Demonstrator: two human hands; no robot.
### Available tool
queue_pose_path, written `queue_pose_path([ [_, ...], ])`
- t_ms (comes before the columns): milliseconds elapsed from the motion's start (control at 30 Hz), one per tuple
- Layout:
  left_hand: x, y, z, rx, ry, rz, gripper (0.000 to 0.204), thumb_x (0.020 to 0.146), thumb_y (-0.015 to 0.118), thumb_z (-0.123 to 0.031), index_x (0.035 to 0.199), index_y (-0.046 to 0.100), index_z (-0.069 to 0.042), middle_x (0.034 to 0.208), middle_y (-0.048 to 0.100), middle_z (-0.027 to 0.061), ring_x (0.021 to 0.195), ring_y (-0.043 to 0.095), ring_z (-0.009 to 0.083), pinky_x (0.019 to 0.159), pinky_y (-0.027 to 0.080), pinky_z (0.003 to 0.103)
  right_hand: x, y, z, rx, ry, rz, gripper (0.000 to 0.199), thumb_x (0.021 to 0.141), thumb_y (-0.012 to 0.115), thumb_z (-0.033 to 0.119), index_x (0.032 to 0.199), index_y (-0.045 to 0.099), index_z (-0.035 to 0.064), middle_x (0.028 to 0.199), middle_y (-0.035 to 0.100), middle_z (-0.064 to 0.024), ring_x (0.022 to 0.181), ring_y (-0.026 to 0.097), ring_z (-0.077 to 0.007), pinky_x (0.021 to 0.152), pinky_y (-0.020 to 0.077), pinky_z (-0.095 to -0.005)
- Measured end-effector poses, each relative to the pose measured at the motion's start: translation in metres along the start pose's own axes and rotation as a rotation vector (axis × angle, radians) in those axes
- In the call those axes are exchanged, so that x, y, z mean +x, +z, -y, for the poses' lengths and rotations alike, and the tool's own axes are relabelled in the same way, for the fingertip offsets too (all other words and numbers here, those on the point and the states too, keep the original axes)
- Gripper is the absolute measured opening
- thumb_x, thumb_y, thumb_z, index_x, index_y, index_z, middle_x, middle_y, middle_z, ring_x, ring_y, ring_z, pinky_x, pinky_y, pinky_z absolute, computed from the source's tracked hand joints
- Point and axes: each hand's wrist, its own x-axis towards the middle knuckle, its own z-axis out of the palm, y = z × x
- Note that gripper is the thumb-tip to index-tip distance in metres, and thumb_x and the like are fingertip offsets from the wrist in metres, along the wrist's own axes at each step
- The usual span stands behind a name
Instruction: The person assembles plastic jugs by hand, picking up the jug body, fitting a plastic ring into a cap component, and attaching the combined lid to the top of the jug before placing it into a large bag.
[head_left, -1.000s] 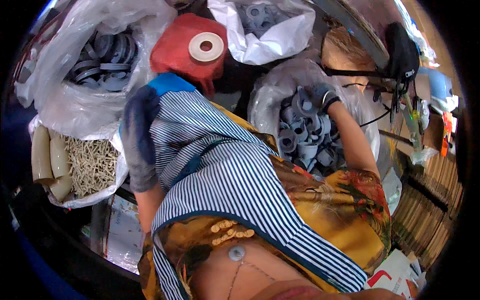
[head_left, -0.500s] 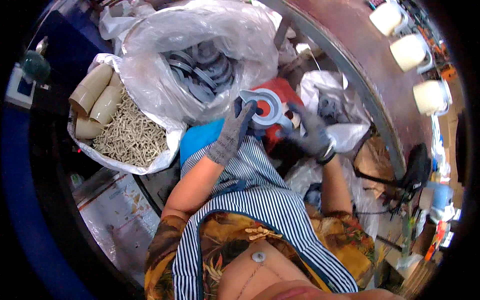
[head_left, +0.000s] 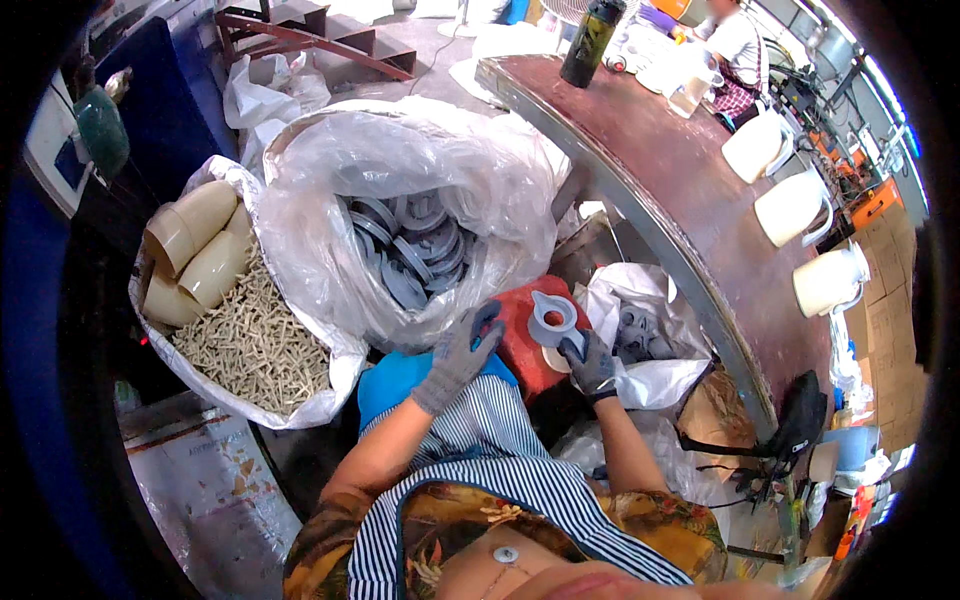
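**Grey ring now over the red block**

Both gloved hands moved apart: the left hand, fingers loosely open, rests at the red block; the right hand pinches the flat grey plastic ring, near the clear bag of similar parts

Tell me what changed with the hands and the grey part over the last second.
The right hand left the small bag and now holds a grey ring part over the red block. The left hand has let go and opened. The large bag of grey parts stayed put.
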Motion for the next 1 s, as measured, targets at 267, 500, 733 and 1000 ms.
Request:
queue_pose_path([
  [267,-0.007,-0.038,0.055,0.197,-0.163,-0.281,0.044,0.092,0.061,-0.041,0.117,0.065,-0.005,0.113,0.067,0.0193,0.104,0.063,0.0331,0.093,0.047,0.043,0.002,-0.003,0.060,-0.264,-0.335,-0.140,0.070,0.084,0.065,0.040,0.138,0.046,0.0001,0.138,0.050,-0.0235,0.122,0.049,-0.0427,0.104,0.0366,-0.0524],
  [500,-0.004,-0.074,0.082,-0.616,-0.285,-0.640,0.039,0.097,0.055,-0.031,0.129,0.057,-0.008,0.121,0.063,0.0142,0.110,0.060,0.0243,0.098,0.045,0.034,0.005,0.035,0.228,0.146,-0.761,-0.146,0.054,0.087,0.063,0.023,0.136,0.050,0.0042,0.141,0.047,-0.0214,0.128,0.045,-0.0401,0.106,0.0345,-0.0490],
  [733,-0.117,-0.283,0.029,-0.606,0.165,-1.413,0.035,0.095,0.059,-0.026,0.118,0.061,-0.001,0.114,0.063,0.0070,0.105,0.059,0.0161,0.096,0.045,0.032,-0.005,0.082,0.256,0.069,-0.997,-0.077,0.053,0.089,0.060,0.028,0.138,0.050,0.0081,0.141,0.046,-0.0209,0.128,0.045,-0.0403,0.103,0.0355,-0.0520],
  [1000,-0.388,-0.374,0.143,-0.677,0.149,-1.738,0.028,0.100,0.047,-0.040,0.094,0.063,-0.018,0.083,0.062,0.0006,0.071,0.056,0.0104,0.070,0.049,0.024,-0.003,0.084,0.271,0.216,-0.784,0.069,0.049,0.085,0.065,0.013,0.132,0.056,0.0074,0.142,0.046,-0.0210,0.131,0.043,-0.0386,0.107,0.0327,-0.0482],
])
